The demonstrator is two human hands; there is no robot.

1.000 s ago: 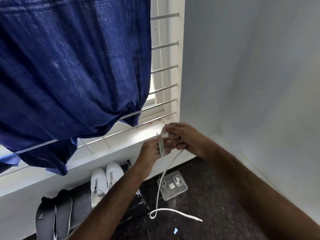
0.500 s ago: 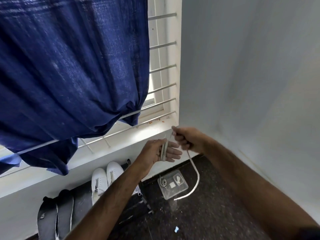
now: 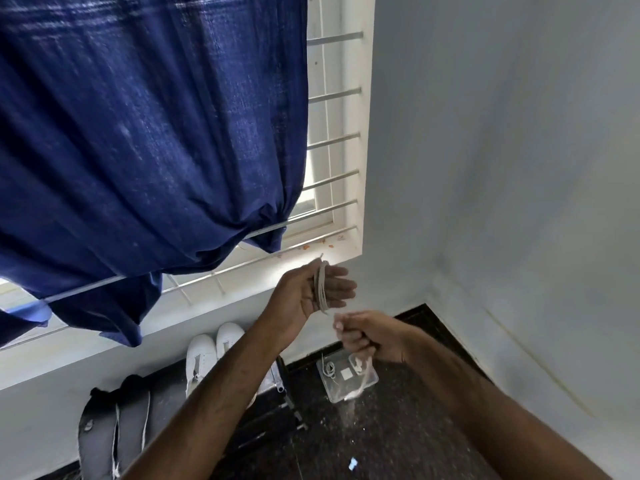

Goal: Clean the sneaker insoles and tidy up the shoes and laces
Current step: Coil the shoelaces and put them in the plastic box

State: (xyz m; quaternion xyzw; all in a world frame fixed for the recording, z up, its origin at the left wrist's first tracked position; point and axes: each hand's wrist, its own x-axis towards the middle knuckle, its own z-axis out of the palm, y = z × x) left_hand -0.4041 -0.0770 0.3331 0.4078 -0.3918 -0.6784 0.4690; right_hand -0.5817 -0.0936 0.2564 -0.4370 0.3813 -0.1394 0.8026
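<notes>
A white shoelace (image 3: pixel 322 289) is wound in several loops around the palm of my left hand (image 3: pixel 311 292), which is raised in front of the window sill with fingers spread. My right hand (image 3: pixel 367 337) is just below it, closed on the lace's free end, whose short tail hangs down blurred toward the floor. A pair of white sneakers (image 3: pixel 211 351) stands on the floor against the wall under the window. Two dark insoles (image 3: pixel 110 424) lean against the wall left of the sneakers.
A clear plastic box (image 3: pixel 349 379) with small white items sits on the dark speckled floor near the corner. A blue curtain (image 3: pixel 138 133) hangs over the barred window. A dark rack frame (image 3: pixel 287 393) stands beside the sneakers. Pale walls meet at the right.
My right hand has gone from above my left hand down below it, drawing the lace around the palm. The long tail that trailed on the floor has shortened to a short hanging end.
</notes>
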